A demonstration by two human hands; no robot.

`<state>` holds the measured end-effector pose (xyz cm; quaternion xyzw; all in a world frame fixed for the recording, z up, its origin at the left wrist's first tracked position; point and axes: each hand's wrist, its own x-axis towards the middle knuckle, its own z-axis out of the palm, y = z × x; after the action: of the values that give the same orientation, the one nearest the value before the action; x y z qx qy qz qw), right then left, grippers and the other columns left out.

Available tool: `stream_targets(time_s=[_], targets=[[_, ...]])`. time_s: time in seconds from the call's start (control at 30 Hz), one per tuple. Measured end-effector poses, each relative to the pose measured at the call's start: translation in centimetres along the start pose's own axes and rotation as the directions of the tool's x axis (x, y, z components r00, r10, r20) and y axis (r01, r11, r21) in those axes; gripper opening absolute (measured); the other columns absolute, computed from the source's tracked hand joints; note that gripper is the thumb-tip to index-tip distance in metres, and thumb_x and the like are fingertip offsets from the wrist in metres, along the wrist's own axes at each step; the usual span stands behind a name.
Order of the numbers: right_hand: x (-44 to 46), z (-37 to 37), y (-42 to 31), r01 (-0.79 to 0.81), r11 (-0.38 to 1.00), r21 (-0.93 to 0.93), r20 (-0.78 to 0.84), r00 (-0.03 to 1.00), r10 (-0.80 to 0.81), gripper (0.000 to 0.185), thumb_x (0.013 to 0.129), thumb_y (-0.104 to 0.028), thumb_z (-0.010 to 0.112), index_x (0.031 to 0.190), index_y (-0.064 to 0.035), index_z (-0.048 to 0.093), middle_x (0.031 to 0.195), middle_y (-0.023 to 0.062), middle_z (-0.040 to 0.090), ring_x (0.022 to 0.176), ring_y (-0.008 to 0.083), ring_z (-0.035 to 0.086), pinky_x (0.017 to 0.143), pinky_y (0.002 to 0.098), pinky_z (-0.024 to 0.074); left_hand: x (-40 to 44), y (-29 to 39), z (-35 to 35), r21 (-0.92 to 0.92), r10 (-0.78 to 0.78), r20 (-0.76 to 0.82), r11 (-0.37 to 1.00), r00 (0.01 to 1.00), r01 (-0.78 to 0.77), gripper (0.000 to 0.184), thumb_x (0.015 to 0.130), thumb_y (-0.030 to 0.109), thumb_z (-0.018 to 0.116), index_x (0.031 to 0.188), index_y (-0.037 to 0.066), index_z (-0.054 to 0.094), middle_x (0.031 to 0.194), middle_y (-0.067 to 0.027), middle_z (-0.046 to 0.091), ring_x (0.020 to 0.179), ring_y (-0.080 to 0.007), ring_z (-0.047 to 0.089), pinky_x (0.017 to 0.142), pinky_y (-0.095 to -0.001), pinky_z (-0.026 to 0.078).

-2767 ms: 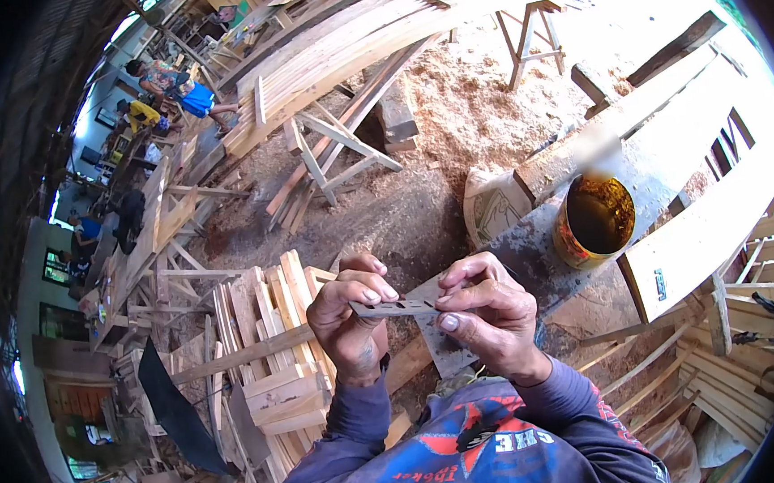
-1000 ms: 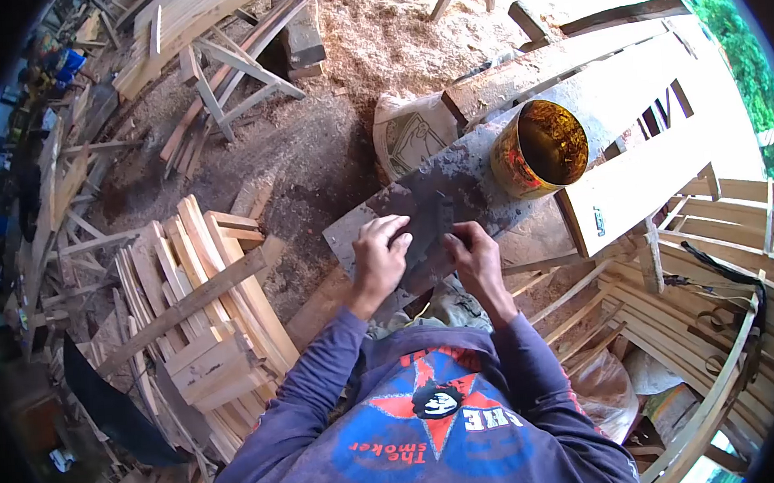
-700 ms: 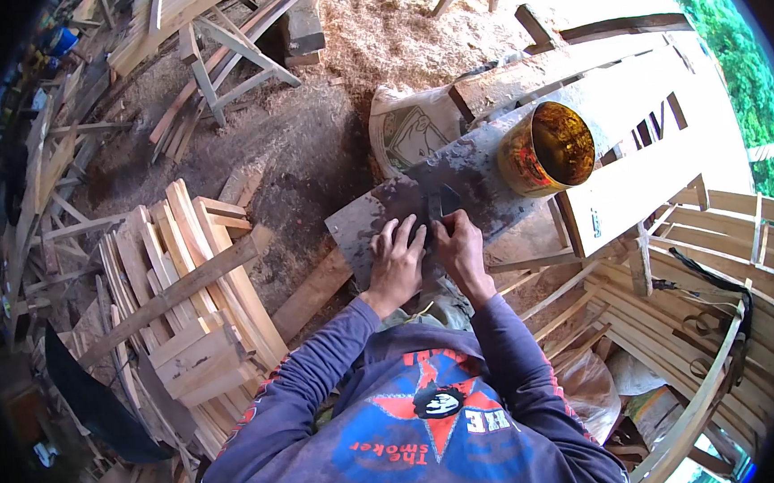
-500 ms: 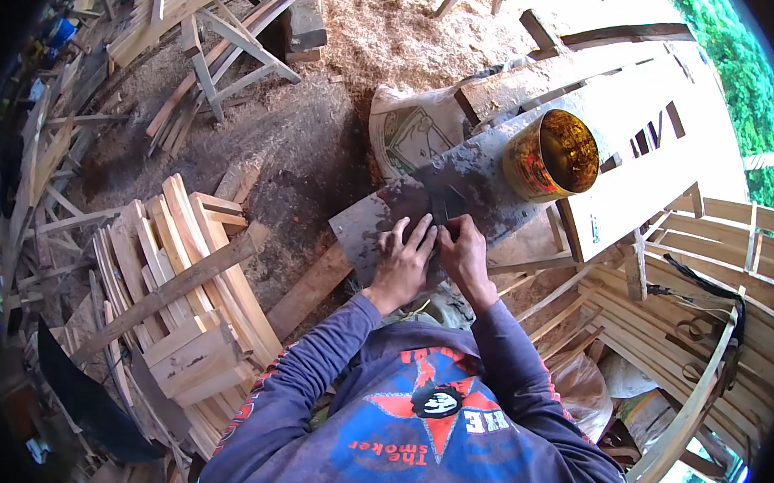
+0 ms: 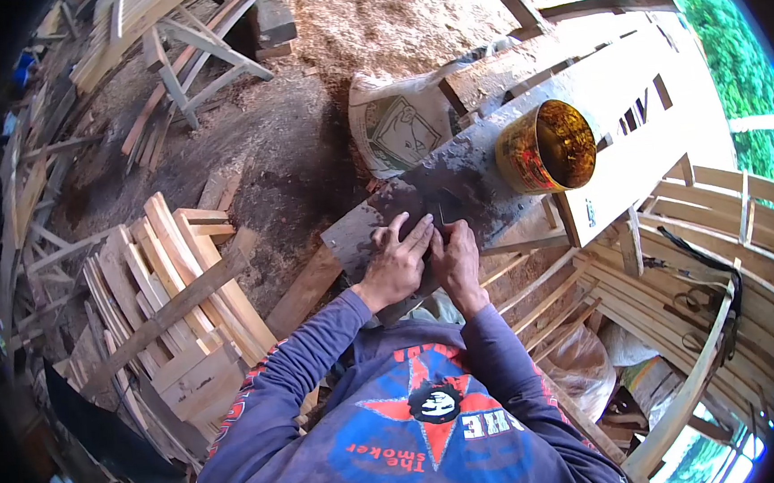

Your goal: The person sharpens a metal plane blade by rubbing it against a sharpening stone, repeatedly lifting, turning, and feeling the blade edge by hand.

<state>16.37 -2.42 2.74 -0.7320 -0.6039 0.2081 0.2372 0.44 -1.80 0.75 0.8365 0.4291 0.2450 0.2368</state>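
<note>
My left hand (image 5: pixel 395 266) lies over a grey, dark-stained board (image 5: pixel 348 241), its fingers stretched out and their tips resting beside a small dark piece (image 5: pixel 443 207). Right beside it, my right hand (image 5: pixel 457 263) is closed, thumb and fingers pinched at the near end of that piece. What the pinch holds is mostly hidden by the fingers. The board looks wet and blotchy around both hands. Farther right on it stands a round yellow-and-red tin (image 5: pixel 522 153), open at the top with an amber-stained inside.
A printed white sack (image 5: pixel 397 129) hangs beyond the board. Stacked wooden slats (image 5: pixel 201 281) stand at left, with a crossing plank (image 5: pixel 171 301). A pale wooden panel (image 5: pixel 620 176) with slots lies right, above a slatted wooden frame (image 5: pixel 660 294). Sawdust (image 5: pixel 371 18) covers the ground.
The whole view has shifted slightly, with the surroundings moving up and left. Both hands stay close together at the dark piece, in nearly the same pose and a little nearer my body.
</note>
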Motion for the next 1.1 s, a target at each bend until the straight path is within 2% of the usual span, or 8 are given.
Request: stream_targets(time_s=[0.43, 0.5, 0.6, 0.73, 0.77, 0.83, 1.03, 1.1], targets=[[1.7, 0.6, -0.2, -0.011, 0.999, -0.05, -0.079, 0.997, 0.007, 0.024, 0.094, -0.019, 0.068, 0.101, 0.0005, 0.058, 0.093, 0.0261, 0.065, 0.09, 0.0436, 0.063, 0.079, 0.0511, 0.0505, 2.8, -0.6, -1.5, -0.013, 0.008, 0.009, 1.0, 1.0, -0.008, 0.056, 0.082, 0.01, 0.057, 0.137, 0.002, 0.063, 0.153, -0.009, 0.054, 0.142, -0.0399, 0.035, 0.112, -0.0521, 0.026], [1.2, 0.0, -0.2, -0.02, 0.999, -0.042, -0.065, 0.998, 0.017, 0.023, 0.094, -0.018, 0.067, 0.102, 0.0013, 0.058, 0.093, 0.0261, 0.065, 0.09, 0.0434, 0.063, 0.08, 0.0519, 0.0501, 3.3, -1.2, -2.2, -0.006, -0.025, -0.084, 1.0, 0.996, 0.025, 0.049, 0.085, 0.006, 0.058, 0.133, 0.003, 0.065, 0.148, -0.0092, 0.058, 0.136, -0.037, 0.044, 0.113, -0.0492, 0.031], [0.9, -0.2, -0.4, -0.081, 0.997, 0.001, -0.02, 0.996, 0.081, 0.02, 0.094, -0.016, 0.066, 0.101, 0.0009, 0.058, 0.093, 0.0248, 0.065, 0.091, 0.0434, 0.063, 0.081, 0.0528, 0.0489, 5.6, -4.1, -1.1, -0.235, -0.253, -0.318, 0.955, 0.914, 0.182, 0.036, 0.091, 0.008, 0.065, 0.127, 0.004, 0.068, 0.129, -0.0126, 0.068, 0.119, -0.0325, 0.059, 0.104, -0.043, 0.044], [1.3, 0.1, -0.3, 0.003, 0.995, -0.102, -0.055, 0.998, -0.009, 0.02, 0.093, -0.016, 0.067, 0.102, -0.0005, 0.059, 0.093, 0.0225, 0.065, 0.093, 0.0416, 0.062, 0.082, 0.0496, 0.0474, 10.1, -4.6, -1.2, -0.463, -0.308, -0.027, 0.847, 0.951, 0.261, 0.045, 0.081, 0.017, 0.085, 0.121, 0.003, 0.07, 0.109, -0.0164, 0.073, 0.102, -0.0298, 0.071, 0.09, -0.0406, 0.056], [1.0, -0.3, -0.2, 0.017, 0.994, -0.107, -0.061, 0.998, -0.024, 0.02, 0.093, -0.016, 0.067, 0.102, -0.0005, 0.059, 0.093, 0.0225, 0.065, 0.093, 0.0416, 0.062, 0.082, 0.0496, 0.0474, 10.3, -5.3, -0.7, -0.466, -0.305, -0.043, 0.848, 0.951, 0.251, 0.045, 0.081, 0.017, 0.085, 0.121, 0.003, 0.07, 0.109, -0.0164, 0.073, 0.102, -0.0298, 0.071, 0.09, -0.0406, 0.056], [0.6, -0.5, -0.3, -0.015, 0.997, -0.07, 0.007, 1.0, 0.015, 0.018, 0.094, -0.015, 0.066, 0.102, -0.0008, 0.058, 0.094, 0.0216, 0.064, 0.093, 0.0411, 0.061, 0.082, 0.0497, 0.0467, 10.8, -5.6, -1.4, -0.513, -0.247, 0.236, 0.79, 0.94, 0.336, 0.044, 0.077, 0.023, 0.086, 0.115, 0.005, 0.072, 0.106, -0.0124, 0.074, 0.106, -0.0303, 0.068, 0.094, -0.0448, 0.05], [1.4, -0.3, -0.5, 0.028, 0.998, -0.063, -0.048, 0.998, -0.031, 0.02, 0.093, -0.016, 0.068, 0.1, -0.0013, 0.057, 0.091, 0.0199, 0.063, 0.092, 0.0402, 0.06, 0.082, 0.0506, 0.0455, 12.3, -6.0, -1.8, -0.544, -0.263, 0.239, 0.761, 0.935, 0.353, 0.028, 0.075, 0.016, 0.085, 0.099, 0.005, 0.075, 0.096, -0.0146, 0.077, 0.1, -0.0272, 0.072, 0.089, -0.0446, 0.049], [0.3, -0.5, -0.4, 0.03, 0.996, -0.079, 0.013, 0.999, -0.029, 0.018, 0.094, -0.015, 0.067, 0.101, -0.0014, 0.057, 0.092, 0.0204, 0.063, 0.092, 0.0405, 0.06, 0.081, 0.0498, 0.0453, 11.0, -5.3, -2.7, -0.368, -0.106, 0.22, 0.912, 0.97, 0.183, 0.025, 0.076, 0.013, 0.082, 0.097, 0.001, 0.073, 0.094, -0.0172, 0.075, 0.093, -0.0307, 0.073, 0.085, -0.0426, 0.055]])
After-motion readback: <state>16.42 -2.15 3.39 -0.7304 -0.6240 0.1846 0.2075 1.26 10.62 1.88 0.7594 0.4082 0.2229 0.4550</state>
